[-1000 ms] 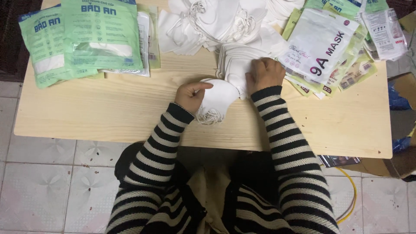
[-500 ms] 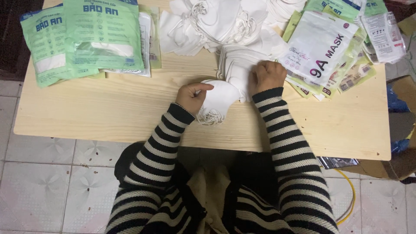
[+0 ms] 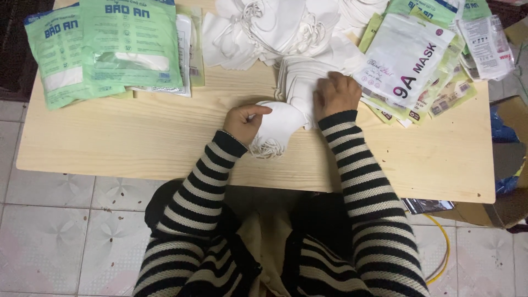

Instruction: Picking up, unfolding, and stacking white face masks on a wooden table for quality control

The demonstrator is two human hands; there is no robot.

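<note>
Sitting at a pale wooden table (image 3: pixel 137 137), a person in a black-and-white striped sweater works with both bare hands over white face masks. The left hand (image 3: pixel 242 122) is curled around a small bundle of folded white masks (image 3: pixel 278 124), thumb laid across the top edge and fingers wrapped beneath, so the bundle is clamped in that grip; its loose ear loops (image 3: pixel 267 148) spill out on the table just below the hand. The bundle lies near the middle of the table, a little toward the front edge, touching the stack beside it. The right hand (image 3: pixel 335 93) rests palm down on a fanned stack of white masks (image 3: pixel 300 82), fingers bent and pressing its top; whether they pinch a single mask cannot be told from here. Behind the stack, at the table's far edge, a loose heap of white masks (image 3: pixel 264 27) with tangled loops spreads across the middle. To the right of the right hand lies a spread of flat printed packets, the top one a white pouch (image 3: pixel 404 58) with dark lettering, over green and yellowish ones. At the far left, well apart from both hands, sits a pile of green packets (image 3: pixel 104 47) with clear windows. The floor (image 3: pixel 66 231) below is pale patterned tile, and a yellow cable (image 3: pixel 443 247) curves near the person's right side.
</note>
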